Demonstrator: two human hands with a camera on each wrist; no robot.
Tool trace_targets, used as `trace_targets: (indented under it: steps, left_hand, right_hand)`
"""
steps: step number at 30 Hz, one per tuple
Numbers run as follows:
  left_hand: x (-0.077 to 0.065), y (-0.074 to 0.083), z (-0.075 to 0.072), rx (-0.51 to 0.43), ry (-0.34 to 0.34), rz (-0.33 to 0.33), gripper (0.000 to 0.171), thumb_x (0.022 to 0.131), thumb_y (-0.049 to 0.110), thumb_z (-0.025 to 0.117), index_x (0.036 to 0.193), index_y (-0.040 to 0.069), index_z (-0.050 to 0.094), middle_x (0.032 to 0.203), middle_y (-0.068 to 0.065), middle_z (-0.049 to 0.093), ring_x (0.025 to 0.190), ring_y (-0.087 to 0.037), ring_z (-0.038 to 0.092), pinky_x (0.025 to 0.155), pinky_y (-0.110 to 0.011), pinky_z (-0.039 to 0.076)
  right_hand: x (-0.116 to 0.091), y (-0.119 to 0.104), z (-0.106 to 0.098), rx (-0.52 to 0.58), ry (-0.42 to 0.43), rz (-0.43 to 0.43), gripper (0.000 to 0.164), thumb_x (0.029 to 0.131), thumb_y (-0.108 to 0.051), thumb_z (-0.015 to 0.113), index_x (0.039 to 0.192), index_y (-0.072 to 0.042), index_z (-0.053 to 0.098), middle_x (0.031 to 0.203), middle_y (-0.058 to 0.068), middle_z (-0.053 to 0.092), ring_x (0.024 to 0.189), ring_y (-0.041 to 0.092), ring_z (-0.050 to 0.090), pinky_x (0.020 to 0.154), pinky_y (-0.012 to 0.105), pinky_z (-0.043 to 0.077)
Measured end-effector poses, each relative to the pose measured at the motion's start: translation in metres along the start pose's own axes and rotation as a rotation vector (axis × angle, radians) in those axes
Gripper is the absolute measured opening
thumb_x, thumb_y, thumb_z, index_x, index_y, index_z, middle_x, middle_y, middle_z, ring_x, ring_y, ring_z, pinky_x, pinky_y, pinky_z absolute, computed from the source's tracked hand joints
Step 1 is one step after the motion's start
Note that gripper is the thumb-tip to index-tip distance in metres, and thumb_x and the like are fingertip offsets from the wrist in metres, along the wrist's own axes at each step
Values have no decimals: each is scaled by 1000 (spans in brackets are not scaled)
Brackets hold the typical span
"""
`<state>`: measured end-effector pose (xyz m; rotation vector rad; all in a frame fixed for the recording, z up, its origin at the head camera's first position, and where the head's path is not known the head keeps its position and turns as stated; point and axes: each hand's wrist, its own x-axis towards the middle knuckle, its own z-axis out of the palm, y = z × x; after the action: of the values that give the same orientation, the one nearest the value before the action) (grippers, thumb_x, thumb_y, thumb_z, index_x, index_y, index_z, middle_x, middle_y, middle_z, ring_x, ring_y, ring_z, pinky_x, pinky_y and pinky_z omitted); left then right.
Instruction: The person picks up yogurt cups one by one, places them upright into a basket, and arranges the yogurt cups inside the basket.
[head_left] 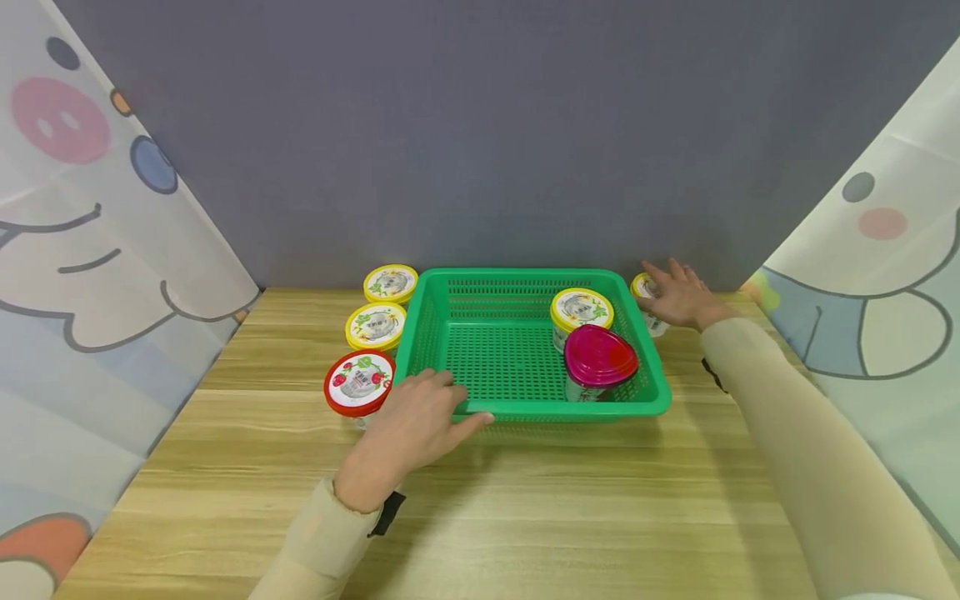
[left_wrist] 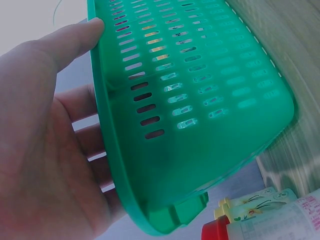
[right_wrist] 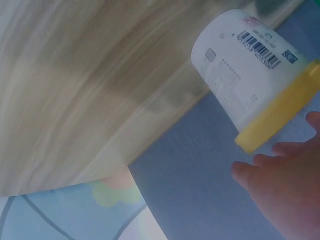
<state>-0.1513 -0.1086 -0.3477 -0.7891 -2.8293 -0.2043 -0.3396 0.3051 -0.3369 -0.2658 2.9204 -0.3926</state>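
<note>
My left hand (head_left: 408, 429) holds the front left corner of a green plastic basket (head_left: 517, 408). In the left wrist view its thumb lies on the outer side of the basket rim (left_wrist: 112, 165), with the fingers behind it. Beyond the basket's right side, my right hand (head_left: 678, 296) reaches with spread fingers over a yellow-lidded white tub (head_left: 656, 325). The right wrist view shows those fingertips close to the tub's yellow lid (right_wrist: 280, 110), not wrapped round it. Inside the basket, at its right end, are another yellow-lidded tub (head_left: 581, 310) and a magenta-lidded tub (head_left: 598, 358).
Left of the basket stand two yellow-lidded tubs (head_left: 390, 283) and a red-lidded tub (head_left: 360, 382), in a row from back to front. A grey wall panel (head_left: 480, 142) rises behind the wooden table (head_left: 540, 517). Cartoon-printed curtains (head_left: 97, 275) hang on both sides.
</note>
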Motion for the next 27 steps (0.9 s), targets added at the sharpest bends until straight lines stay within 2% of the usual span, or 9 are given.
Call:
trace_targets:
  steps: [6, 12, 17, 21, 27]
  left_hand:
    - [0, 1, 0, -5, -3, 4, 44, 93, 55, 68, 83, 12, 72, 75, 3, 54, 69, -17, 51, 66, -33, 45]
    - [0, 0, 0, 6, 16, 11, 45, 92, 55, 68, 78, 13, 69, 72, 4, 50, 66, -17, 49, 64, -31, 44]
    - [1, 0, 0, 1, 21, 16, 44, 92, 54, 69, 77, 13, 69, 71, 5, 50, 65, -16, 49, 65, -32, 44]
    - [1, 0, 0, 5, 26, 19, 44, 93, 55, 68, 77, 13, 69, 71, 4, 51, 66, -17, 49, 66, -32, 45]
    - [1, 0, 1, 4, 29, 17, 45, 92, 55, 69, 75, 14, 67, 70, 5, 49, 65, -17, 48, 65, -32, 44]
  right_hand:
    - [1, 3, 6, -4, -5, -35, 79, 105, -51, 39, 162, -4, 10, 160, 40, -4, 144, 64, -4, 112, 75, 5]
    - [2, 2, 7, -14, 14, -56, 74, 105, -44, 40, 160, 0, 16, 158, 39, 8, 144, 63, 2, 113, 73, 7]
    - [2, 2, 5, -14, 17, -49, 72, 103, -41, 44, 160, -2, 21, 157, 38, 15, 139, 65, 12, 108, 77, 16]
    - [1, 3, 5, -8, 31, -54, 71, 100, -38, 50, 157, -3, 28, 154, 37, 21, 135, 63, 18, 105, 76, 20]
    - [-4, 1, 3, 9, 16, -54, 71, 97, -43, 56, 153, -6, 35, 149, 38, 25, 126, 62, 26, 99, 75, 27]
